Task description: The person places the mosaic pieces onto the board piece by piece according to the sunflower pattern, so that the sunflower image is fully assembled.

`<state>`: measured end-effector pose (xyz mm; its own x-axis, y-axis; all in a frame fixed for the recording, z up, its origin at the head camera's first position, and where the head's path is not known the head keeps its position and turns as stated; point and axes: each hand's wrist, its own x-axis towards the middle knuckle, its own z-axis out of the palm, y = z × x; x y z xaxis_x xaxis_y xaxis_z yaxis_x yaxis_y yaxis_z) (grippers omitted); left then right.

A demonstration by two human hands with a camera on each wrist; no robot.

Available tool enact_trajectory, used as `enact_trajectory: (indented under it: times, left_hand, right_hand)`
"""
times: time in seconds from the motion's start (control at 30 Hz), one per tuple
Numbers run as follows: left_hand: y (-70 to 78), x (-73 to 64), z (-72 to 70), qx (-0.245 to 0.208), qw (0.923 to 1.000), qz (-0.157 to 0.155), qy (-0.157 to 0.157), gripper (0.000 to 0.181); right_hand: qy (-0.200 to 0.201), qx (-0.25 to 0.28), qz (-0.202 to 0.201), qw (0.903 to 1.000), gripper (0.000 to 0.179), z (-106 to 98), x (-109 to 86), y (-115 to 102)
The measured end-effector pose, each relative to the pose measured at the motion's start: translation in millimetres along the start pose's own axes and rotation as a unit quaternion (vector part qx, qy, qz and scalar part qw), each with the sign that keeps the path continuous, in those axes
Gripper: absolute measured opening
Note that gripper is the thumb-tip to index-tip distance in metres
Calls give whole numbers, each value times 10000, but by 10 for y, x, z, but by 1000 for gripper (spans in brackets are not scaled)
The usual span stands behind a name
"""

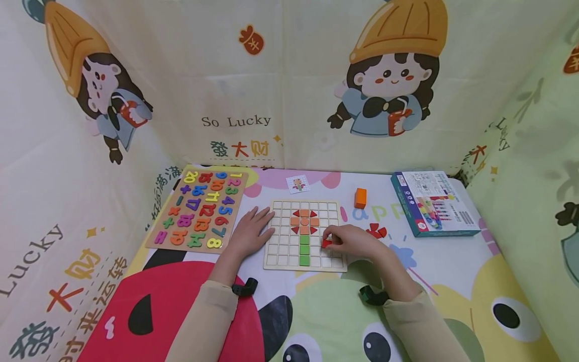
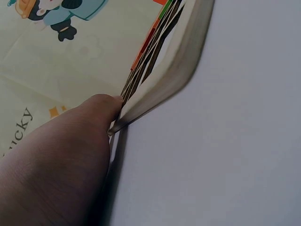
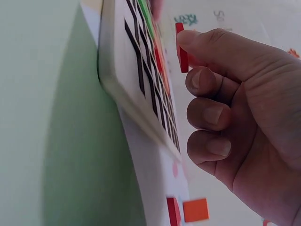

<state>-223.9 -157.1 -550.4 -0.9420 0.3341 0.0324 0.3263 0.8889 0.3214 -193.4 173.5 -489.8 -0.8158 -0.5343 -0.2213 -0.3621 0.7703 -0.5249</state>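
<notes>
A wooden grid board (image 1: 278,250) lies on the table in the head view. Orange tiles (image 1: 304,213) with red triangles at their corners form a flower shape on it, above a column of green square tiles (image 1: 304,250). My right hand (image 1: 352,240) pinches a small, thin red tile (image 3: 181,56) between thumb and index finger, over the board's right part; the other fingers curl inward. Spread and fairly straight, the fingers of my left hand (image 1: 248,234) reach the board's left edge. In the left wrist view, the thumb (image 2: 101,110) is right at the board's corner.
Left of the board is a number puzzle board (image 1: 181,211). A small picture card (image 1: 298,184) lies behind the grid. To the right are an orange block stack (image 1: 360,198), several loose red tiles (image 1: 376,231) and a flat box (image 1: 436,203). Printed cloth walls stand around the table.
</notes>
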Motion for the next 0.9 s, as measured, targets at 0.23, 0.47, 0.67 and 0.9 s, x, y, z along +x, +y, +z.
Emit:
enact_trajectory:
  times: [0.23, 0.47, 0.67, 0.9]
  left_hand:
    - [1, -2, 1, -29, 10000, 2, 0, 62]
    - [-7, 1, 6, -24, 10000, -8, -58, 62]
    - [-18, 6, 14, -68, 10000, 12, -59, 62]
    - [-27, 10, 29, -67, 10000, 8, -39, 62]
  right_hand:
    - [-75, -212, -164, 9996, 26, 118, 136, -102]
    - [-116, -314, -336, 9989, 24, 144, 163, -168]
    - [-173, -385, -371, 9984, 23, 193, 182, -176]
    - [-152, -330, -325, 9988, 23, 207, 182, -165]
